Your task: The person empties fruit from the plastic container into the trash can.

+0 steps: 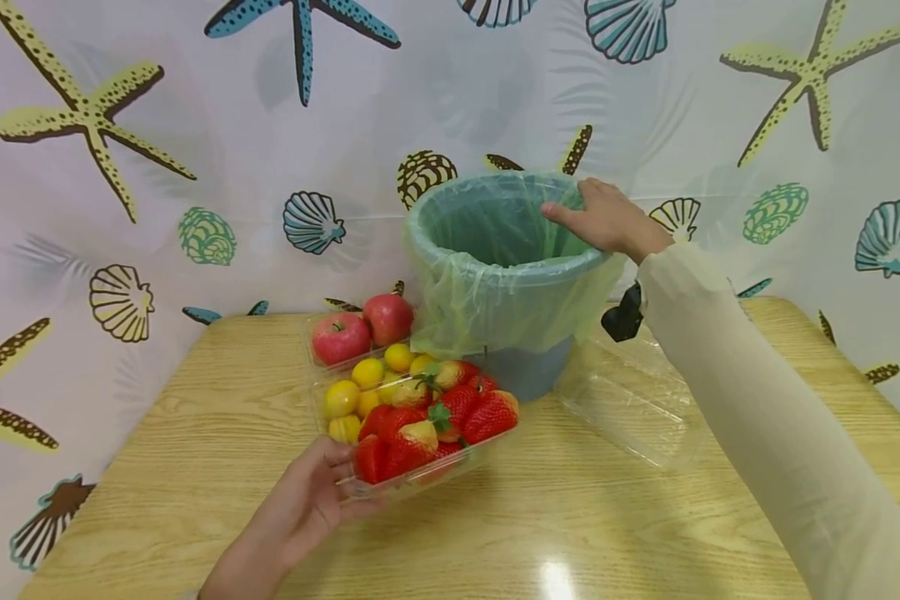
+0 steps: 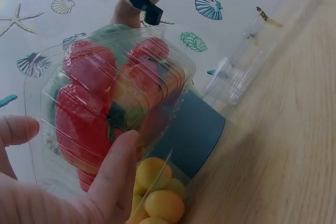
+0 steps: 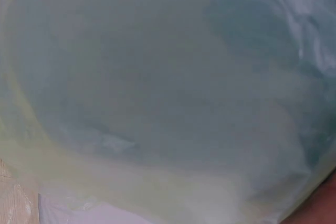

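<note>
In the head view my left hand (image 1: 311, 500) grips the near left corner of a clear plastic tray of strawberries (image 1: 435, 425). That tray is tilted and sits in front of a clear tray of small yellow fruits (image 1: 367, 375). The left wrist view shows the thumb and fingers around the tray's edge, with strawberries (image 2: 86, 119) behind the clear plastic. My right hand (image 1: 607, 217) rests on the right rim of a blue bin (image 1: 528, 367), thumb stretched over the opening. Its other fingertips are partly hidden. A pale green bag (image 1: 480, 292) lines the bin.
Two red apples (image 1: 341, 337) lie in clear packaging at the back left, beside the bin. Clear plastic containers (image 1: 630, 400) lie to the bin's right, under the right forearm. Behind the wooden table (image 1: 217, 450) hangs a shell-patterned cloth (image 1: 240, 142).
</note>
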{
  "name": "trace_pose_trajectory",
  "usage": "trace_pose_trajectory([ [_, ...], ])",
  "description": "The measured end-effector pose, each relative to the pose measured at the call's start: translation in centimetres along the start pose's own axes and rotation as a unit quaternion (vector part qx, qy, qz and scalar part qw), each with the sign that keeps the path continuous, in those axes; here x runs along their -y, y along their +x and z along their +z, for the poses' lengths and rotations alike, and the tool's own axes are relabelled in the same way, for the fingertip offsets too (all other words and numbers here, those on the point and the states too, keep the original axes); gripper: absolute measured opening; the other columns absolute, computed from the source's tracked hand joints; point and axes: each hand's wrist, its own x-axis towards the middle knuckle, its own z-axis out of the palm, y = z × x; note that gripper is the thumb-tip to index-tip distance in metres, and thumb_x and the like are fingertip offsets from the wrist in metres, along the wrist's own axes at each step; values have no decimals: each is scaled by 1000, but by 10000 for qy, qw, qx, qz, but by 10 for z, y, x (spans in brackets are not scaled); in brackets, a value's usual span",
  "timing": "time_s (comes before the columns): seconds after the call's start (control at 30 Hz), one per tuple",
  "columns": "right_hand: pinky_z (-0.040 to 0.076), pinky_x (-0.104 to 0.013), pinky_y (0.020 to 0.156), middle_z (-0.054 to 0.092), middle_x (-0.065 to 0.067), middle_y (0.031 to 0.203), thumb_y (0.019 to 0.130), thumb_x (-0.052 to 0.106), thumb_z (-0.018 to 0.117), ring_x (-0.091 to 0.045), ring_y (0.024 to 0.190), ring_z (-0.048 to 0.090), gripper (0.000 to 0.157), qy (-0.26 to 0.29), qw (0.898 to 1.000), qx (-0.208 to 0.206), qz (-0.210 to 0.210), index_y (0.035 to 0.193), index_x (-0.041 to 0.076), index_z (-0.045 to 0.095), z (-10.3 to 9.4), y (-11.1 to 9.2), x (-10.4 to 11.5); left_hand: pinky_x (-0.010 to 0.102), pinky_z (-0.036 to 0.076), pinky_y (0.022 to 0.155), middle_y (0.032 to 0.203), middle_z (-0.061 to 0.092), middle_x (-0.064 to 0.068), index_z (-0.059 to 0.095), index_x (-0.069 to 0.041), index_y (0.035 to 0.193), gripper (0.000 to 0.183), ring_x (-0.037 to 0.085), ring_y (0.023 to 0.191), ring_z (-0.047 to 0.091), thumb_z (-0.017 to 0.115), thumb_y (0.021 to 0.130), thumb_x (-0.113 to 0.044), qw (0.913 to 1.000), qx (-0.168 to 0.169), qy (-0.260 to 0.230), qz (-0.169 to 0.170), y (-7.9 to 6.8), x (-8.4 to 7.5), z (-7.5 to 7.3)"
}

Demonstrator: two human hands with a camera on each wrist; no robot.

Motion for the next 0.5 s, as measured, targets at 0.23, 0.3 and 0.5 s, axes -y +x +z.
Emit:
trace_pose_trajectory([
  [0.23,9,-53,118,-3,-21,159,97,59,28,-38,147,-1,86,-85,10000,-15,-25,151,-1,-3,-2,0,0,39,57,81,98,62,-1,55,-18,88,28,16,86,65,28,98,-18,9989,-378,-203,208,-5,-3,-12],
  [0.3,9,-53,118,-3,-22,159,97,59,28,-38,147,-1,86,-91,10000,-23,-32,151,-2,-2,-2,0,0,38,58,79,98,63,-1,55,-18,85,30,16,85,65,28,98,-18,9977,-596,-101,296,-6,-4,-14],
  [0.5,7,-53,119,-3,-22,159,98,58,28,-38,147,-2,86,-67,10000,-28,-29,151,-2,-2,-1,-1,1,38,58,78,103,63,-3,56,-19,81,33,18,91,65,28,98,-20,9937,-1005,11,493,-10,-9,-18],
])
